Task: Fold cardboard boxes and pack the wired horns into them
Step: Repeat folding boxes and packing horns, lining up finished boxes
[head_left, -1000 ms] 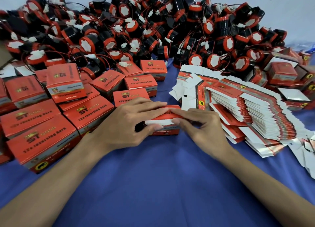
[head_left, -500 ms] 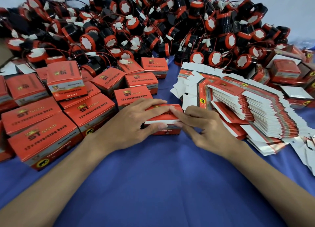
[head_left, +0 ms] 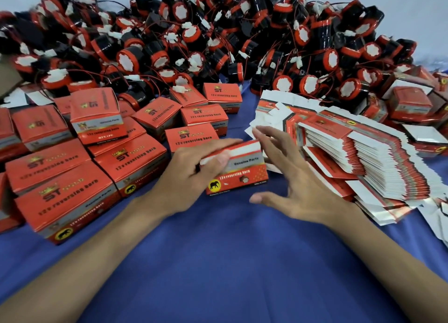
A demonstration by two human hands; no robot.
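Note:
A small red cardboard box (head_left: pixel 242 174) sits on the blue cloth (head_left: pixel 218 262) at the centre, its printed front facing me. My left hand (head_left: pixel 191 174) grips its left end, fingers across the top and thumb on the white flap edge. Just right of the box, my right hand (head_left: pixel 291 177) hovers with fingers spread and holds nothing. A big heap of black-and-red wired horns (head_left: pixel 206 43) fills the back. A fanned stack of flat unfolded boxes (head_left: pixel 358 157) lies to the right.
Several closed red boxes (head_left: pixel 77 177) crowd the left side, some stacked. More boxes, some open, stand at the far right (head_left: pixel 412 104). Loose white and silver flaps (head_left: pixel 436 221) spill off the right edge. Bare blue cloth lies in front of my hands.
My right hand has let go of the box and opened, pulling back to the right. The box's top flap is down and its front now shows. My left hand still holds it.

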